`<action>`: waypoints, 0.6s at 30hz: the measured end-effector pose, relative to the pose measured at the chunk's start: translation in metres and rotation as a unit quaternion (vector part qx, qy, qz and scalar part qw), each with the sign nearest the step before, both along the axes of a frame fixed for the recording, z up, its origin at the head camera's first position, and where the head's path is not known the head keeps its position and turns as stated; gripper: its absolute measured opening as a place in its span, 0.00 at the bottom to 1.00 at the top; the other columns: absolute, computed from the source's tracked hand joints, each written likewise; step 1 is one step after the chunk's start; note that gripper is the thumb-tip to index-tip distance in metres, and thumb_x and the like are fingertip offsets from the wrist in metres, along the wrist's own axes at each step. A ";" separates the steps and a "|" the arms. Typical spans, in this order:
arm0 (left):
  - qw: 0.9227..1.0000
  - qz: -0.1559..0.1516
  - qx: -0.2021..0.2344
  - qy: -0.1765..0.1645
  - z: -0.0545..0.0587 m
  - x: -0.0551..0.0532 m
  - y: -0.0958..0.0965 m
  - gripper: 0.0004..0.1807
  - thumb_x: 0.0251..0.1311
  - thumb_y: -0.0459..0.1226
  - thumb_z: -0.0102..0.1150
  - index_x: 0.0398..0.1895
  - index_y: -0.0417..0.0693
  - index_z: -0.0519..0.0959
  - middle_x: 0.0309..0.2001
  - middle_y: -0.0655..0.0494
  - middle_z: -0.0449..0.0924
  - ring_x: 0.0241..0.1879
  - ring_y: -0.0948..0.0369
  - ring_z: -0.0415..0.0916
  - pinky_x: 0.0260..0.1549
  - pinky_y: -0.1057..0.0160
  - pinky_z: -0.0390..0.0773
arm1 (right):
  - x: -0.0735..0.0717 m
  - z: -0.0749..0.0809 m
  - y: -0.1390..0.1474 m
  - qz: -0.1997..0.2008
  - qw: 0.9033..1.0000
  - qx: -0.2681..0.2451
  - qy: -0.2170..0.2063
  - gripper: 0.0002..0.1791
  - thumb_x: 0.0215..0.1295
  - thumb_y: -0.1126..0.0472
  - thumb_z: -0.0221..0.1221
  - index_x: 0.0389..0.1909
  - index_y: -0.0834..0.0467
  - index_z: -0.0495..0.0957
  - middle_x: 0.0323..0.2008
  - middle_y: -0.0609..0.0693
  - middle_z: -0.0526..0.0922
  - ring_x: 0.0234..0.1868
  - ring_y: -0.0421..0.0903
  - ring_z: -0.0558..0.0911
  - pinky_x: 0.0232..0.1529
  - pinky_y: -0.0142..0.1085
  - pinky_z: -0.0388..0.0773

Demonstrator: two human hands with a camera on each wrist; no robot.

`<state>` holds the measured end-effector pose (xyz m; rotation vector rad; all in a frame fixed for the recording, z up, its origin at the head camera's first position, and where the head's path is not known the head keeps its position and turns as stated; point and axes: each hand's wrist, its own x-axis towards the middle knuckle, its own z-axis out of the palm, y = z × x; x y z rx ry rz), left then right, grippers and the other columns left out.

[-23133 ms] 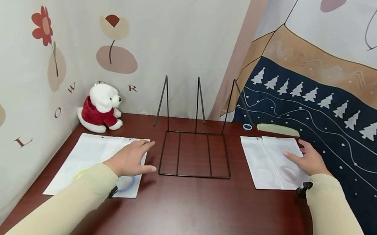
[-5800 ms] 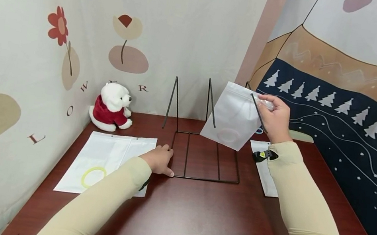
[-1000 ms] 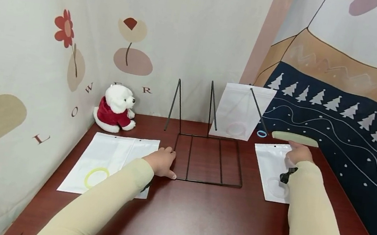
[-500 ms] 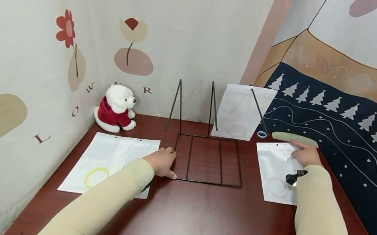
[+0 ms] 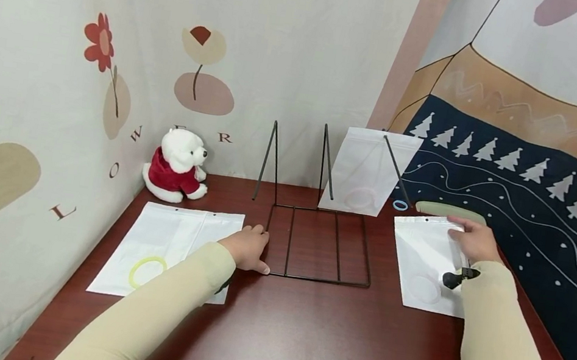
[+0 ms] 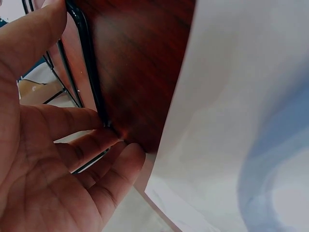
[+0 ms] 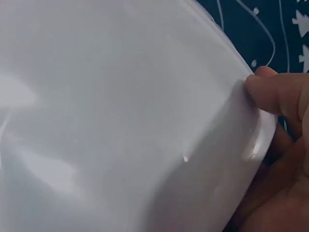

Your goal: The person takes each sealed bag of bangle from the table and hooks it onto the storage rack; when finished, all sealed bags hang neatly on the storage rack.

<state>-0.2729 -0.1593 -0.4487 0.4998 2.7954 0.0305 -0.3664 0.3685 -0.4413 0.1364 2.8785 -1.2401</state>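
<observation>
My right hand (image 5: pixel 473 242) pinches the upper right edge of a white zip bag (image 5: pixel 424 257) with a faint round ring showing through it. In the right wrist view, the thumb lies on top of the glossy bag (image 7: pixel 120 106), the other fingers beneath its edge. A black wire rack (image 5: pixel 335 242) stands mid-table, and my left hand (image 5: pixel 248 248) holds its left side. In the left wrist view, thumb and fingertips meet the rack's rod (image 6: pixel 89 58). Another white zip bag (image 5: pixel 368 166), with a pale pink ring inside, hangs on the rack's right prong.
White zip bags (image 5: pixel 171 228) lie at left, one with a yellow ring (image 5: pixel 147 271); a blue ring shows close up in the left wrist view. Behind are a plush bear (image 5: pixel 176 167), a small blue ring (image 5: pixel 400 205) and a pale green strip (image 5: pixel 450 211).
Over the last second my right hand has moved slightly right and taken the bag's edge; the bag has shifted a little right. Earlier, that hand hung the other bag on the rack. Left hand unmoved lately.
</observation>
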 end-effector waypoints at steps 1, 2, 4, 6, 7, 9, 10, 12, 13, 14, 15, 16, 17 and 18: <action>1.000 0.000 -0.002 -0.001 0.000 0.000 0.000 0.52 0.64 0.58 0.71 0.78 0.32 0.65 0.77 0.34 0.63 0.74 0.39 0.64 0.73 0.47 0.69 | 0.001 0.001 -0.001 0.002 1.000 0.002 0.009 0.28 0.77 0.59 0.58 0.74 0.64 0.71 0.78 0.69 0.61 0.79 0.73 0.57 0.76 0.67 0.58; 1.000 0.001 -0.002 -0.002 0.001 0.000 0.000 0.52 0.64 0.59 0.71 0.78 0.32 0.65 0.77 0.34 0.63 0.75 0.39 0.64 0.73 0.47 0.69 | 0.003 0.002 -0.003 0.003 1.000 0.002 0.016 0.28 0.78 0.59 0.57 0.74 0.64 0.71 0.78 0.69 0.61 0.79 0.73 0.57 0.76 0.67 0.58; 1.000 0.001 0.000 -0.003 0.001 -0.001 0.000 0.52 0.64 0.59 0.71 0.78 0.32 0.65 0.77 0.34 0.63 0.75 0.39 0.64 0.73 0.46 0.69 | 0.005 0.005 -0.006 0.000 1.000 -0.008 0.020 0.27 0.79 0.59 0.57 0.75 0.63 0.71 0.79 0.68 0.61 0.80 0.72 0.56 0.76 0.67 0.57; 1.000 0.000 -0.001 -0.004 0.001 -0.001 0.000 0.52 0.64 0.59 0.70 0.78 0.32 0.65 0.77 0.34 0.63 0.75 0.39 0.63 0.73 0.46 0.69 | 0.008 0.007 -0.010 -0.003 0.999 -0.022 0.023 0.27 0.80 0.59 0.56 0.75 0.62 0.70 0.80 0.67 0.60 0.81 0.71 0.55 0.76 0.68 0.56; 1.000 0.000 0.000 -0.004 0.001 -0.001 0.000 0.52 0.64 0.59 0.70 0.78 0.32 0.65 0.77 0.34 0.63 0.75 0.39 0.63 0.73 0.46 0.69 | 0.009 0.008 -0.012 -0.005 0.999 -0.026 0.028 0.27 0.80 0.60 0.56 0.75 0.62 0.71 0.80 0.66 0.60 0.81 0.71 0.55 0.76 0.68 0.56; 1.000 -0.001 0.001 -0.005 0.000 -0.001 0.000 0.52 0.64 0.59 0.70 0.78 0.32 0.65 0.77 0.34 0.62 0.75 0.39 0.63 0.73 0.46 0.69 | 0.011 0.010 -0.015 -0.008 0.998 -0.034 0.045 0.26 0.80 0.61 0.56 0.74 0.62 0.72 0.80 0.66 0.61 0.81 0.70 0.56 0.76 0.68 0.57; 1.000 -0.001 0.000 -0.005 0.000 -0.001 0.000 0.52 0.64 0.59 0.70 0.78 0.32 0.64 0.77 0.34 0.62 0.75 0.39 0.63 0.73 0.46 0.68 | 0.012 0.011 -0.017 -0.011 0.998 -0.034 0.055 0.25 0.79 0.61 0.57 0.73 0.63 0.73 0.79 0.66 0.62 0.80 0.69 0.58 0.76 0.67 0.58; 1.000 0.000 0.000 -0.005 0.000 -0.001 0.000 0.52 0.64 0.59 0.70 0.78 0.32 0.64 0.78 0.34 0.62 0.75 0.39 0.63 0.73 0.46 0.68 | 0.015 0.013 -0.021 -0.019 0.997 -0.037 0.072 0.24 0.79 0.61 0.57 0.72 0.62 0.74 0.78 0.65 0.64 0.78 0.65 0.63 0.75 0.64 0.63; 1.000 0.000 -0.001 -0.005 0.000 -0.001 0.000 0.52 0.64 0.59 0.70 0.78 0.32 0.64 0.78 0.34 0.62 0.75 0.39 0.63 0.73 0.46 0.68 | 0.017 0.015 -0.023 -0.024 0.996 -0.037 0.079 0.24 0.79 0.60 0.57 0.71 0.62 0.75 0.78 0.64 0.65 0.76 0.64 0.64 0.74 0.62 0.65; 1.000 0.000 0.000 -0.004 0.000 -0.001 0.000 0.52 0.64 0.59 0.70 0.78 0.32 0.64 0.78 0.34 0.62 0.75 0.39 0.63 0.73 0.46 0.68 | 0.020 0.016 -0.025 -0.029 0.995 -0.039 0.084 0.24 0.80 0.59 0.57 0.71 0.61 0.76 0.78 0.63 0.66 0.74 0.61 0.66 0.72 0.59 0.68; 1.000 0.000 0.000 -0.004 0.000 -0.001 0.000 0.52 0.64 0.59 0.70 0.78 0.32 0.64 0.78 0.34 0.62 0.75 0.39 0.63 0.73 0.46 0.68 | 0.022 0.018 -0.027 -0.036 0.994 -0.044 0.089 0.23 0.79 0.58 0.58 0.71 0.61 0.76 0.78 0.62 0.67 0.72 0.58 0.68 0.69 0.53 0.71; 1.000 0.000 0.000 -0.004 0.000 -0.001 0.000 0.52 0.64 0.59 0.70 0.78 0.32 0.64 0.78 0.34 0.62 0.75 0.39 0.63 0.73 0.46 0.69 | 0.025 0.020 -0.030 -0.041 0.994 -0.051 0.092 0.23 0.79 0.57 0.58 0.70 0.60 0.77 0.78 0.60 0.68 0.68 0.55 0.69 0.65 0.47 0.73; 1.000 -0.001 0.001 -0.003 0.000 -0.001 0.000 0.52 0.64 0.59 0.71 0.78 0.32 0.64 0.77 0.34 0.62 0.75 0.39 0.63 0.73 0.46 0.69 | 0.027 0.022 -0.032 -0.045 0.993 -0.058 0.097 0.23 0.79 0.57 0.59 0.70 0.59 0.77 0.77 0.59 0.69 0.65 0.51 0.70 0.61 0.41 0.74; 1.000 0.000 0.001 -0.003 0.001 -0.001 0.000 0.52 0.64 0.59 0.71 0.78 0.32 0.64 0.77 0.34 0.62 0.75 0.39 0.63 0.73 0.46 0.69 | 0.030 0.023 -0.034 -0.047 0.991 -0.067 0.103 0.23 0.78 0.57 0.59 0.70 0.59 0.78 0.76 0.58 0.70 0.62 0.48 0.70 0.56 0.36 0.73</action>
